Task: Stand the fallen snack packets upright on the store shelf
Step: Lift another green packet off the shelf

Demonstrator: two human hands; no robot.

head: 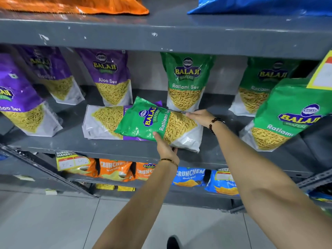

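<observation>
A green Ratlami Sev packet (pixel 143 121) lies on its side on the grey middle shelf (pixel 71 142), overlapping a fallen purple Aloo Sev packet (pixel 102 121) beneath it. My left hand (pixel 166 148) grips the green packet's lower edge, thumb on top. My right hand (pixel 199 116) rests on its upper right edge by the white bottom. Behind them an upright green packet (pixel 186 81) and an upright purple packet (pixel 109 78) stand against the back.
More upright purple packets (pixel 21 97) stand at the left and green ones (pixel 287 112) at the right. Orange and blue Crunchem bags (pixel 115 169) fill the shelf below. The shelf above (pixel 161 33) overhangs closely. A yellow price tag (pixel 321 72) hangs at right.
</observation>
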